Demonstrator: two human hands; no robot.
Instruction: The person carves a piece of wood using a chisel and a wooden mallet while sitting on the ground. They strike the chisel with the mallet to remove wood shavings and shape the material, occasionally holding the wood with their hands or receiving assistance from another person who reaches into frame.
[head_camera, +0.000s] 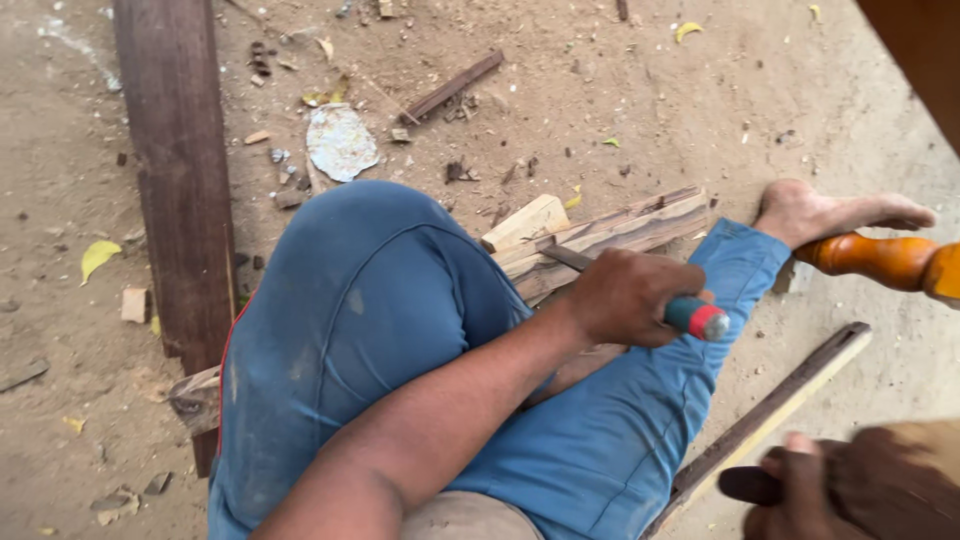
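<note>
Head view: left hand (628, 297) is clenched round a chisel (640, 292) with a teal and red handle, its blade angled onto a wood block (610, 232) lying across the blue-trousered legs (370, 320). Right hand (795, 490), at the lower right edge, grips a dark mallet (880, 480), well apart from the block. A crumpled pale wrapper (341, 142) lies on the sandy ground (650, 90) beyond the knee, beside a dark plank (178, 150).

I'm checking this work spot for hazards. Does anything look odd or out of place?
Yes. The left hand drives a chisel into a wood strip lying across the person's own leg, near a bare foot. Wood scraps litter the ground.
</note>
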